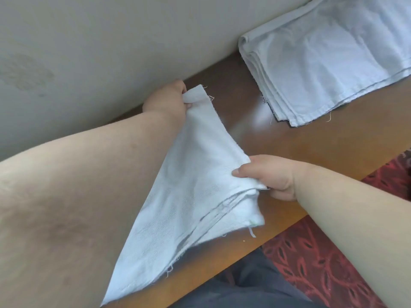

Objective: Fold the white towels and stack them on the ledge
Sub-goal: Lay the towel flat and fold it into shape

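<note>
Now both hands [165, 100] [270, 176] on white towel [195, 174].

The stack of folded towels [329, 54] runs off the top and right edges. The left hand's [165, 101] fingers are mostly hidden behind the held towel [191, 181]; those of the right hand [273, 176] lie beneath its folds. The towel covers part of the worktop [322, 143]. The patterned red carpet [322, 263] is cut by the lower right edge.

Held towel [189, 185]: white. Folded stack [329, 61] beyond the right hand [269, 176]: white. Ledge [333, 141]: glossy brown. Carpet [322, 263]: red, dark leaf pattern. Wall [100, 41]: beige.
</note>
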{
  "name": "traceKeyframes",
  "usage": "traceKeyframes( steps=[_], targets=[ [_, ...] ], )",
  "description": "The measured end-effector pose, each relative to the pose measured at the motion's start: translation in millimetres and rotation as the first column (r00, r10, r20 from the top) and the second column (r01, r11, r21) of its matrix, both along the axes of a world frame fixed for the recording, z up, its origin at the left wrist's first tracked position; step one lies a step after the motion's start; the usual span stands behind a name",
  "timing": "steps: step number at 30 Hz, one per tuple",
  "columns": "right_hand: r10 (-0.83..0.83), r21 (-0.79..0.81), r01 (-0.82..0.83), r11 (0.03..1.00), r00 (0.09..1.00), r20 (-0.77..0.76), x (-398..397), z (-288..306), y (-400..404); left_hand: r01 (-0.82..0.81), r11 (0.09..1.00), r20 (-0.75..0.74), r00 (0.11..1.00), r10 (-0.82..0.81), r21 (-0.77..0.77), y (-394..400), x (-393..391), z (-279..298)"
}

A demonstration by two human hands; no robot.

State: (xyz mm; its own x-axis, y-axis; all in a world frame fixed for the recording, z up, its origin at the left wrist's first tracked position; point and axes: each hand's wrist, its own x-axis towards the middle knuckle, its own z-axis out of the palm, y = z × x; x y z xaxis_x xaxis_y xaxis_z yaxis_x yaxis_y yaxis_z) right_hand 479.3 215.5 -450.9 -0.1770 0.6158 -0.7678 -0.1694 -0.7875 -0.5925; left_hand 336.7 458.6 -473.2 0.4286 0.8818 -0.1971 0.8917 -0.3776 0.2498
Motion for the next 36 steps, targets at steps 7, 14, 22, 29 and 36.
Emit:
traceKeyframes(
  steps=[7,14,22,29,36],
  targets=[
    [0.36,-0.188,-0.308,0.933,0.755,0.549,13,-12,-7,-0.023,1.0,0.035,0.999,0.023,0.004,-28,14,-6],
    [0.295,-0.123,-0.372,0.92,0.451,0.842,24,-19,-16,0.083,0.994,0.144,0.987,-0.073,-0.066,-146,-14,3],
    [0.219,-0.097,-0.209,0.973,0.705,0.674,22,-25,-31,0.313,0.94,-0.152,0.931,-0.332,-0.137,-254,-32,1],
    [-0.135,-0.107,0.215,0.971,0.857,0.497,6,1,-49,0.255,0.965,0.024,0.967,-0.254,-0.061,-249,-45,24],
    [-0.167,0.101,0.147,0.984,0.547,0.82,-29,-15,-93,0.202,0.967,0.009,0.979,-0.203,-0.153,-247,-45,25]
  ],
)
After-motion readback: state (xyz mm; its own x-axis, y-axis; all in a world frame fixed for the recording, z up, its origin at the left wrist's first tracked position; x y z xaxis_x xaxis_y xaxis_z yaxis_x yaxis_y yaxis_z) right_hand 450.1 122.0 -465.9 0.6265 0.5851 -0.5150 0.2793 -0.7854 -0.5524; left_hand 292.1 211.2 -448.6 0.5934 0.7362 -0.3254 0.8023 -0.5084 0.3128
